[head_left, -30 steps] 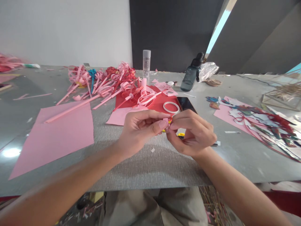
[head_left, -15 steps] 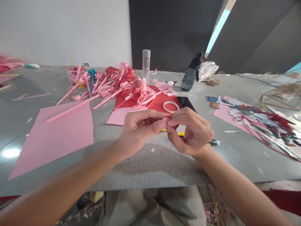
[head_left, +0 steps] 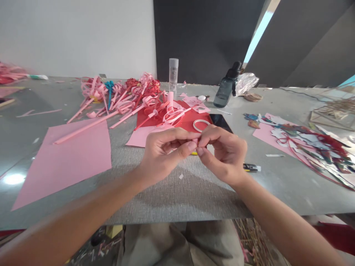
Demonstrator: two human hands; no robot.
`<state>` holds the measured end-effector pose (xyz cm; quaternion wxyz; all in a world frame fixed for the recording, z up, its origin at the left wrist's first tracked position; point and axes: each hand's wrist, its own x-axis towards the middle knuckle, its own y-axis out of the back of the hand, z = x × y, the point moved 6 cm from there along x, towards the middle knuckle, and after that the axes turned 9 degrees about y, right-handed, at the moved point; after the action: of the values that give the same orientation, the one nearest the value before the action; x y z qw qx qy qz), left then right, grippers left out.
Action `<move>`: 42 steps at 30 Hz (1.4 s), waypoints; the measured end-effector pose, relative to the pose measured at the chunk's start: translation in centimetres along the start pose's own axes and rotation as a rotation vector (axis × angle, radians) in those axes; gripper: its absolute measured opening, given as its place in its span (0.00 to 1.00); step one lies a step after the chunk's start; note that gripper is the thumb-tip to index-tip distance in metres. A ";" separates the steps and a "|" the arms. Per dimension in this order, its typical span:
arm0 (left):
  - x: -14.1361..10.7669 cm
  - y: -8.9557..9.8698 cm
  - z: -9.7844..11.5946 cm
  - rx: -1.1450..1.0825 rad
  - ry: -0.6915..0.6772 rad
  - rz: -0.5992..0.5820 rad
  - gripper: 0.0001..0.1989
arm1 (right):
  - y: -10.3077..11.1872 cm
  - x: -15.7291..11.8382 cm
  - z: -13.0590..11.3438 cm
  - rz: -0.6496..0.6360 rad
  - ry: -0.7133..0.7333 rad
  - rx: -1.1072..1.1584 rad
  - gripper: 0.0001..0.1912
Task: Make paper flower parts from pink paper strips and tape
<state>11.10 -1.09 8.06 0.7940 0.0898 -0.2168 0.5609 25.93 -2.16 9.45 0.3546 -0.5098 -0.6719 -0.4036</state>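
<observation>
A small piece of pink paper [head_left: 196, 140] is pinched between my two hands above the table's near middle; most of it is hidden by fingertips. My left hand [head_left: 163, 153] grips it from the left between thumb and forefinger. From the other side, the thumb and forefinger of my right hand [head_left: 226, 153] close on it, and the fingertips of both hands nearly meet. Just behind the hands lie a red paper sheet [head_left: 188, 111] and a roll of white tape [head_left: 198, 125], partly covered by my right hand. A bit of something yellow shows beneath the fingers.
Pink and red paper-strip flowers [head_left: 130, 92] are heaped at back left, beside a pink sheet [head_left: 74, 162]. A clear bottle [head_left: 173, 75], a dark bottle [head_left: 224, 90], a phone [head_left: 221, 122] and a cutter [head_left: 251, 167] stand or lie around. Paper cutouts [head_left: 307, 138] cover the right.
My right hand has turned slightly and its fingers have shifted on the pink paper. More of the cutter shows now; the red bit between the fingertips is less visible.
</observation>
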 end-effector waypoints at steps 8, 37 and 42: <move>-0.3 0.0 0.3 0.130 -0.091 0.053 0.07 | -0.3 -0.2 1.8 0.056 -0.254 0.269 0.06; -0.1 0.2 -0.5 -0.023 0.053 0.138 0.10 | 0.5 0.0 -1.1 -0.023 0.336 -0.449 0.12; 0.0 -0.1 -0.4 -0.042 0.025 0.104 0.10 | 0.4 -0.1 -1.2 -0.021 0.362 -0.466 0.13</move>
<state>11.28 -0.99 7.72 0.7680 0.0547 -0.2232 0.5978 26.43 -3.25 9.94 0.3381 -0.4902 -0.4922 -0.6349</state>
